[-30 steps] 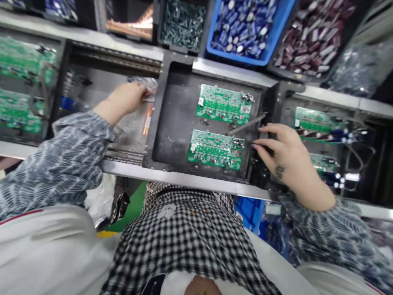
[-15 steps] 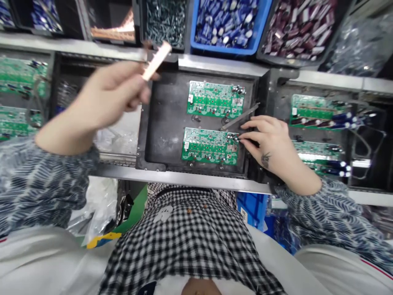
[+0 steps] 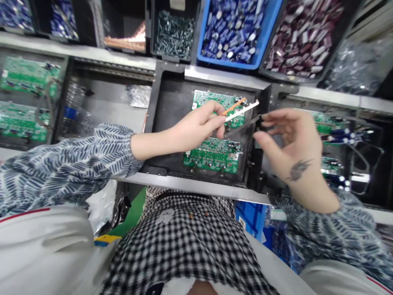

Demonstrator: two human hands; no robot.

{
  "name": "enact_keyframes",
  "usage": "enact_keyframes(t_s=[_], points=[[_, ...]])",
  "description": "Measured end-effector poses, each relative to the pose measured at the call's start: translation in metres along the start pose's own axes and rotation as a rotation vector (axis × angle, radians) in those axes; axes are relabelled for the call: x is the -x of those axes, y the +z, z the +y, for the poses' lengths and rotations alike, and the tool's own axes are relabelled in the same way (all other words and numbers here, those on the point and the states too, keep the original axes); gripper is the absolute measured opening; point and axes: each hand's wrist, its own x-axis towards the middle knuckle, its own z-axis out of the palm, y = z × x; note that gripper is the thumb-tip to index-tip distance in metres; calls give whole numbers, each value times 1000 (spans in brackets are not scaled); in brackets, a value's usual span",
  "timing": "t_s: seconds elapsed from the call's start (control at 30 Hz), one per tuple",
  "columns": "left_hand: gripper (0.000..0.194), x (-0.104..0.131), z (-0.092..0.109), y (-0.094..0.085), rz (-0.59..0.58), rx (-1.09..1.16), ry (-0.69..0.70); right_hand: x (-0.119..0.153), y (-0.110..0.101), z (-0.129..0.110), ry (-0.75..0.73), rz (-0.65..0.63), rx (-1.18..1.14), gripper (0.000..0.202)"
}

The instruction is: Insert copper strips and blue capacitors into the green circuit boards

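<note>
My left hand [image 3: 204,123] is closed on two thin copper strips [image 3: 235,106]. One looks orange, the other reflects bright white and has small teeth along its edge. The hand and strips are over the upper green circuit board [image 3: 201,96], hiding part of it. A lower circuit board [image 3: 211,157] lies in the same black tray [image 3: 167,102], its upper left partly behind the hand. My right hand [image 3: 285,139] is at the tray's right side with thumb and fingers apart, holding nothing I can see. Its fingertips are close to the end of a grey bar [image 3: 244,125] that slants between the boards.
Behind the tray stand bins: copper strips [image 3: 125,43], small dark metal parts [image 3: 175,35], a blue bin [image 3: 229,61] of blue capacitors, and one of maroon capacitors [image 3: 303,37]. Neighbouring trays hold more boards [image 3: 23,119]. A metal rail [image 3: 196,184] runs along the front.
My left hand has brought the copper strips from near the bins rightward and down over the upper board. My right hand has moved off the lower board, up and right, with fingers spread.
</note>
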Motion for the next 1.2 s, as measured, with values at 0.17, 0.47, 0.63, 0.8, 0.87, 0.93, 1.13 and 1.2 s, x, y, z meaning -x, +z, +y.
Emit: enact_keyframes(t_s=[0.17, 0.47, 0.63, 0.8, 0.87, 0.93, 1.13, 1.2], points=[[8, -6, 15, -5, 86, -5, 32, -52, 32, -23, 186, -89, -569, 17], [19, -18, 24, -90, 319, -118, 243, -115, 55, 4, -364, -391, 321, 26], [17, -15, 4, -100, 286, -115, 255, -112, 72, 24, -401, -521, 592, 38], [20, -16, -3, -100, 330, -157, 199, -113, 71, 23, -399, -516, 620, 40], [17, -17, -4, -99, 318, -161, 183, -114, 71, 25, -419, -533, 618, 41], [17, -17, -5, -100, 309, -164, 174, -115, 71, 28, -439, -545, 613, 39], [19, -17, -12, -97, 308, -195, 211, -113, 74, 26, -334, -475, 341, 31], [13, -15, -10, -86, 289, -235, 219, -110, 73, 17, -170, -435, 20, 28]])
